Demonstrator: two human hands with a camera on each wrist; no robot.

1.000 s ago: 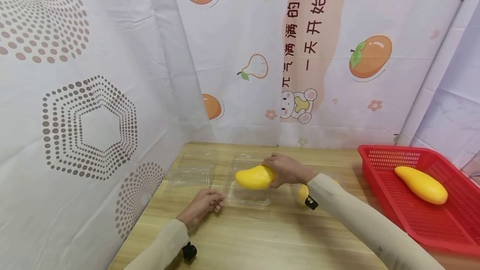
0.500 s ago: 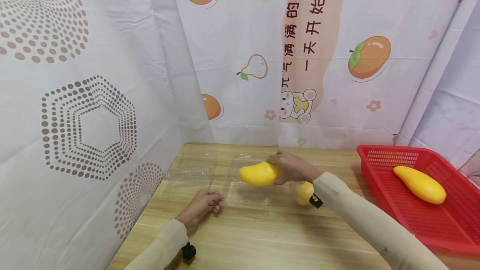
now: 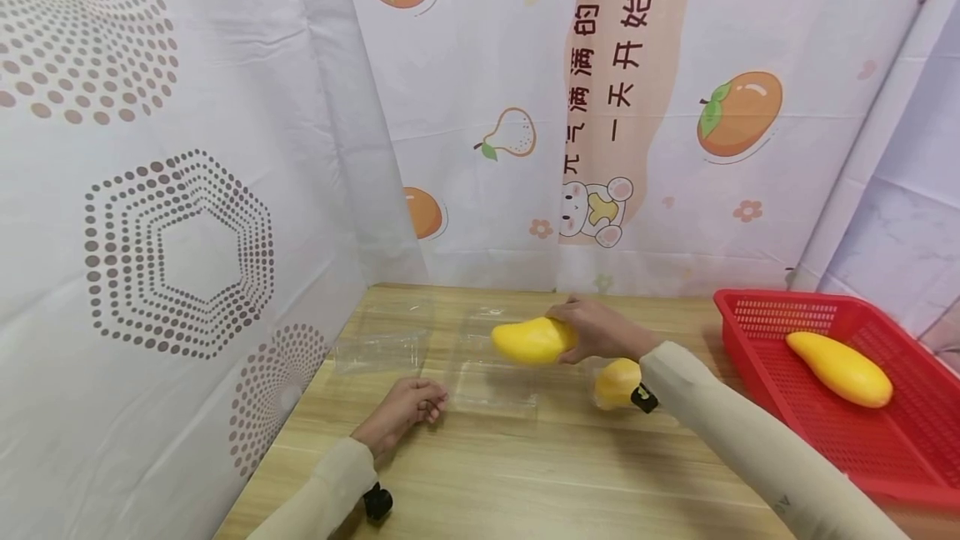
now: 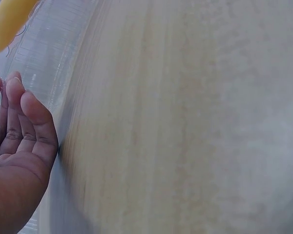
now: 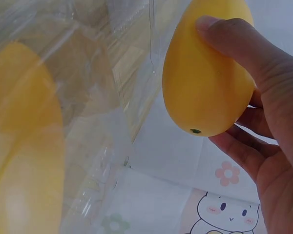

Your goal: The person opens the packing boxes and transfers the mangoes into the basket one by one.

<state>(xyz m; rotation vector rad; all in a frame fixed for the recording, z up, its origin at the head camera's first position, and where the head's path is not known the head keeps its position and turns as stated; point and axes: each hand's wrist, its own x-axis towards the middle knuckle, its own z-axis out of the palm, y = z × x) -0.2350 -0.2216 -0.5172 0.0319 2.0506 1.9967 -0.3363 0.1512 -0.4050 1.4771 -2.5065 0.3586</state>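
A yellow mango hangs above the middle clear plastic box; my right hand grips it by one end. In the right wrist view the thumb presses on the mango, with the other fingers behind it. My left hand rests on the table beside that box's near left corner. Its fingers are loosely bent; whether the fingertips touch the plastic is hard to tell. Another mango lies in a clear box to the right, partly hidden by my right forearm.
A red basket stands on the right, with a mango in it. Another clear plastic box sits at the back left of the wooden table. Printed curtains close off the back and left.
My right hand has shifted right and slightly back with the mango, away from the middle of the clear box. More of the boxed mango shows. My left hand has stayed in place.
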